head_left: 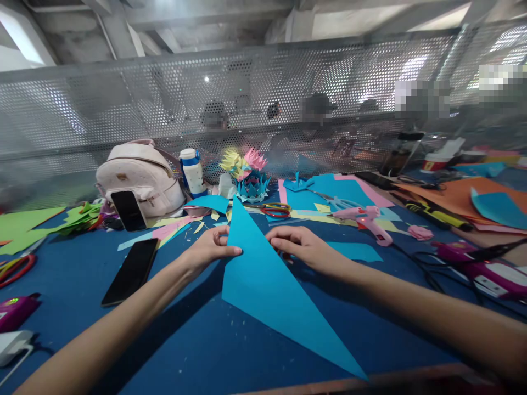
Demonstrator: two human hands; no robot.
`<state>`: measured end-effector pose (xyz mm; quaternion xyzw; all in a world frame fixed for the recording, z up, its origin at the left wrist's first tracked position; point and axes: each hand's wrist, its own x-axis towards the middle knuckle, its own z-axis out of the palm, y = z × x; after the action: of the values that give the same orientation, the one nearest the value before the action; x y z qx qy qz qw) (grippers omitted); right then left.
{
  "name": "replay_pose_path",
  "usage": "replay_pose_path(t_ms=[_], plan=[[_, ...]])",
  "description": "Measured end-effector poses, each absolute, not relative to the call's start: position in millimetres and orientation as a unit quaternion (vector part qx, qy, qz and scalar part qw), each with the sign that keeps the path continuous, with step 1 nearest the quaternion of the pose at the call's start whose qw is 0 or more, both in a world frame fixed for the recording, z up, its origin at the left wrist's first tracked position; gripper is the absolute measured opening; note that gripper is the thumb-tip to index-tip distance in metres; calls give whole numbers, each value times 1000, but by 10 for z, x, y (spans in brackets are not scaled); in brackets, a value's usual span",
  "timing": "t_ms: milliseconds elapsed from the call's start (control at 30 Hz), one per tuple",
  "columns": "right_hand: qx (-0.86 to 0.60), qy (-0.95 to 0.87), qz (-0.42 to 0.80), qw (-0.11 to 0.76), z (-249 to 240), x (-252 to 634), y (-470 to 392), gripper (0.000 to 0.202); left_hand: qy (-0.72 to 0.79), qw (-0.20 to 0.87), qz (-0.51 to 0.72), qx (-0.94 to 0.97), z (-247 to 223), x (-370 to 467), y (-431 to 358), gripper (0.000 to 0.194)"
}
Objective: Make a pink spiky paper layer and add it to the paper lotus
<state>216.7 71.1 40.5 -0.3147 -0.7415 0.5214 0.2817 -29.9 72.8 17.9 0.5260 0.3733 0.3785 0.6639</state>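
A large blue paper triangle [267, 285] is held up off the blue table, its narrow tip pointing away and its long corner near the front edge. My left hand [212, 244] pinches its left edge, the thumb on the face and the fingers partly behind. At the right slanting edge is my right hand [296, 247], its fingers curled and partly hidden by the paper. Behind the paper lie red-and-yellow scissors [275, 209]. Paper flowers [249, 170] in yellow, pink and blue stand farther back.
A black phone [132, 271] lies left, before a pale backpack [140, 178] and a bottle [192, 173]. At right are a pink glue gun [370, 219], its cable, blue sheets [333, 189] and a purple power strip [481, 269]. A perforated metal screen [164, 109] stands behind.
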Motion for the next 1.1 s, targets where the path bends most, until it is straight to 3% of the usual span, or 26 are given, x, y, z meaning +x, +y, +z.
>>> replay_pose_path(t_ms=[200,600,933,1100], plan=[[-295,-682,614,268,288,1948,764,49,404,603,395,563,83,-216,772,41],[-347,-603,602,392,-175,1516,1220,47,417,483,496,589,-195,-28,993,50],[-294,-597,628,403,-389,1512,1302,69,438,434,534,579,-330,9,991,46],[-278,-601,631,404,-381,1524,1312,70,443,418,548,574,-297,44,937,45]])
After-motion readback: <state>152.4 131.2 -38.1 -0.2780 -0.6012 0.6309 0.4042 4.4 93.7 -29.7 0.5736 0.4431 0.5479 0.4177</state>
